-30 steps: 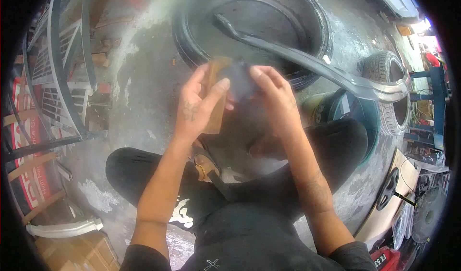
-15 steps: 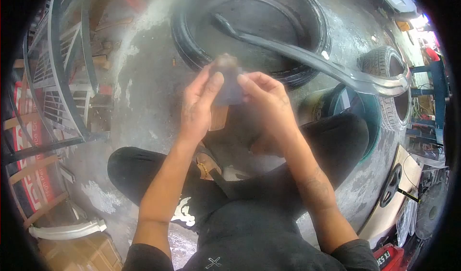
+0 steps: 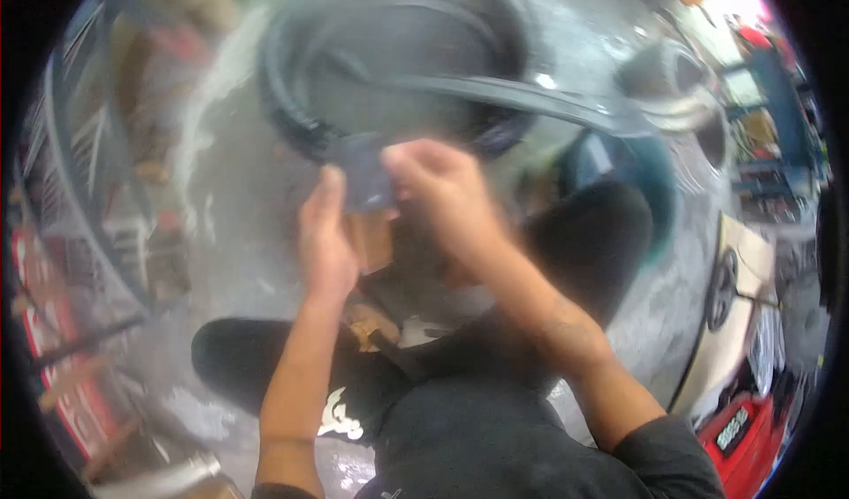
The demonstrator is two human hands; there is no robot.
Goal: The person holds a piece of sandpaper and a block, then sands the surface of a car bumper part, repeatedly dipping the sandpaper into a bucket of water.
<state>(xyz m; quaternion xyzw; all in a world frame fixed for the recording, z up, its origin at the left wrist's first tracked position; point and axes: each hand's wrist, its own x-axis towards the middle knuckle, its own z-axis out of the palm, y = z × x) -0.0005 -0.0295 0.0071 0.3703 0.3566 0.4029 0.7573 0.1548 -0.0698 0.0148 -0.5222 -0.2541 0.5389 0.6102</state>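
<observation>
A small dark grey flat piece [image 3: 363, 176], blurred by motion, is held up between my two hands. My left hand [image 3: 327, 234] grips its left side, with the thumb pointing up along the edge. The fingers of my right hand [image 3: 433, 180] pinch its right side. Just below it is a brown wooden block [image 3: 371, 242], partly behind my left hand. I cannot make out any detail on the grey piece.
A large black tyre [image 3: 292, 101] lies on the floor ahead, with a long dark strip [image 3: 495, 92] across it. To the right are a teal bucket [image 3: 654, 189], more tyres and a wooden board [image 3: 707, 331]. Metal racks [image 3: 66, 163] stand at the left.
The view has shifted and blurred, so the tyre and both hands appear further left. The grey piece stays between my hands, and my left fingers sit lower on it.
</observation>
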